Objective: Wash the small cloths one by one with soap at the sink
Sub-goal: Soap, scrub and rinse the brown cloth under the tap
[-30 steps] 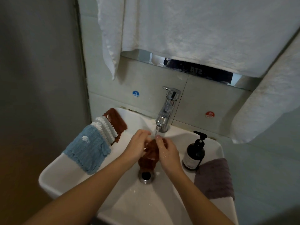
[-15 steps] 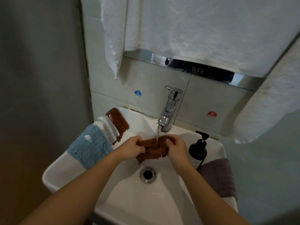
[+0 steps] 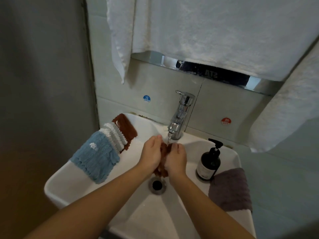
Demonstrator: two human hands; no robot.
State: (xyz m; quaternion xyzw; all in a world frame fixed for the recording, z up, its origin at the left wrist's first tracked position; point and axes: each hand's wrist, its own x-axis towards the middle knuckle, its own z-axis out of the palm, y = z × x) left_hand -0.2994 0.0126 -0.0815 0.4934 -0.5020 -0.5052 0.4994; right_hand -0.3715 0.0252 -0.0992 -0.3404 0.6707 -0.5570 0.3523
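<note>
Centre frame, under the tap point(image 3: 179, 118): brown cloth point(image 3: 163, 159), stretched wide a moment ago, now bunched between left hand point(image 3: 151, 154) and right hand point(image 3: 176, 158), both clamped on it, so scrubbing is likely underway.

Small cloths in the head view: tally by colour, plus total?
Brown: 2, one bunched in the hands, one on the left rim
White ribbed: 1
Blue: 1
Purple-grey: 1
Total: 5
</note>
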